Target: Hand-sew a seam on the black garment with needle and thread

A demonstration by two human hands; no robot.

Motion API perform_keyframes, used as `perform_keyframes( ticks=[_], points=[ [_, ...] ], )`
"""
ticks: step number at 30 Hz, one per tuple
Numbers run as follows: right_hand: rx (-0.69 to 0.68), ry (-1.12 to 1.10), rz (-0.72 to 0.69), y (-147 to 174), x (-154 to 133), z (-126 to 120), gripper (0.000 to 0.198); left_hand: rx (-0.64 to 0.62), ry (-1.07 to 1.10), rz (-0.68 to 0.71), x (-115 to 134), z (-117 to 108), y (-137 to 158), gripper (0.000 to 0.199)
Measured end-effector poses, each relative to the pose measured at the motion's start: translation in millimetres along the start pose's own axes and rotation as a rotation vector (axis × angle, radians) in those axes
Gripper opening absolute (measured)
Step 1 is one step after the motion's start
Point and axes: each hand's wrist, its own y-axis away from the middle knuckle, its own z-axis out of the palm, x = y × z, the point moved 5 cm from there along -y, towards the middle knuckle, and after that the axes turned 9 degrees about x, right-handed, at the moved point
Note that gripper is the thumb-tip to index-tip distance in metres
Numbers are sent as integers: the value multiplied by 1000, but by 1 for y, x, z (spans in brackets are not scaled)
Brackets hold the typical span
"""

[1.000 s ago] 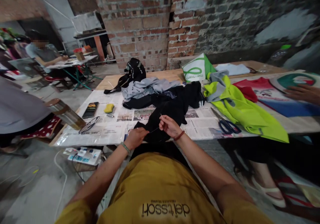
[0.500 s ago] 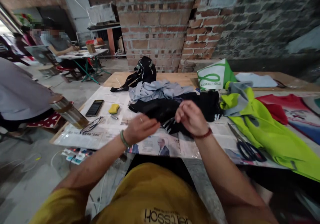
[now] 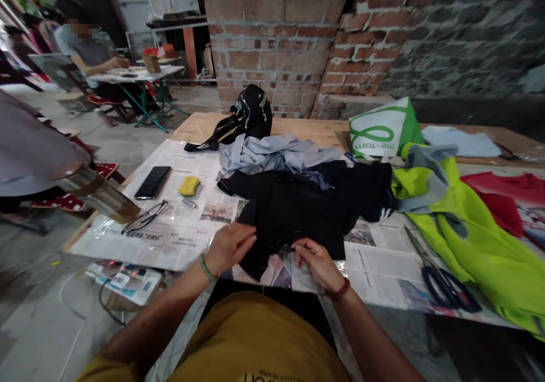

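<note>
A black garment (image 3: 293,206) lies spread over the newspaper in front of me, its lower edge hanging toward my lap. At its left edge my left hand (image 3: 232,247) has its fingers pinched together on the dark cloth. My right hand (image 3: 317,264) is beside the near edge, thumb and fingertips pressed together; whatever they pinch is too small to make out. Small pale marks, perhaps stitches, run along the cloth between the hands. A crumpled grey-blue cloth (image 3: 276,154) lies right behind the garment.
Left on the table are a phone (image 3: 153,182), a yellow sponge (image 3: 189,186), eyeglasses (image 3: 146,216) and a tilted bottle (image 3: 102,192). Scissors (image 3: 447,282) and a neon-yellow garment (image 3: 464,240) lie right. A black bag (image 3: 253,112) and a green-white bag (image 3: 381,129) stand behind. Another person sits left.
Both hands have come down toward the table's near edge. The black garment, bunched and blurred before, now lies flatter and spread nearer to me. The view has tilted down slightly.
</note>
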Motion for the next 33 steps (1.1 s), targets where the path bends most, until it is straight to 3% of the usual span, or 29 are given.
perform_keyframes(
  ticks=[3,7,10,12,16,18,21,23,25,26,29,31,33],
  points=[
    [-44,76,-11,1,2,-1,31,12,-221,-161,-51,11,-42,26],
    [-71,189,-45,3,-2,0,30,-209,-499,-312,-107,36,-76,57],
    [-64,204,-46,3,-3,1,28,-317,-505,-442,-127,43,-96,42],
    [-68,192,-36,3,-3,2,29,-299,-460,-547,-131,36,-123,31],
    [-64,186,-41,2,-2,1,32,-157,-403,-542,-109,2,-223,25],
    [-63,200,-55,3,-4,1,31,80,-222,-491,-77,-27,-279,29],
    [-76,213,-49,6,-5,2,31,174,-70,-406,-14,-59,-321,51],
    [-92,212,-58,7,-8,4,30,224,61,-153,34,-68,-311,50],
    [-117,220,-95,9,-11,7,29,226,81,115,69,-61,-266,39],
    [-123,233,-123,11,-13,8,28,179,70,170,76,-49,-234,41],
    [-130,304,-180,25,-15,9,28,-216,164,198,71,10,-119,56],
    [-173,337,-154,43,-12,9,30,-358,205,116,57,45,-51,60],
    [-241,326,-69,67,-5,6,32,-436,188,70,47,70,-3,60]
  ],
)
